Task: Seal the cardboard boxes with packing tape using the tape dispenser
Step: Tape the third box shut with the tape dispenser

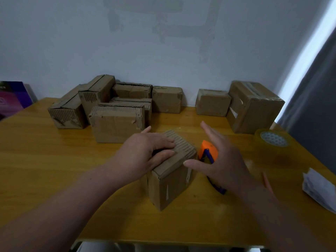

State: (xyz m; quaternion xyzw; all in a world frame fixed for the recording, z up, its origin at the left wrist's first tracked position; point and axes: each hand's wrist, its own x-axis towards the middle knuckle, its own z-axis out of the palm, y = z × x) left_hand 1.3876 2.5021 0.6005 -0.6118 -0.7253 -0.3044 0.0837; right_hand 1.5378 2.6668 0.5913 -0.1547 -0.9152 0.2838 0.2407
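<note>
With the left hand [145, 151] flat atop the small brown cardboard box [171, 186] mid-frame, the spread, empty right hand [223, 160] should firmly grasp the orange-and-blue tape dispenser [207, 149].

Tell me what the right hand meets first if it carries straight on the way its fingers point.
Nothing near: the right hand points over bare table toward the back row, probably the small box left of the gap, or the gap itself; depth is unclear.

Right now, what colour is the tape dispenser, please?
The tape dispenser is orange with blue parts; head view.
</note>
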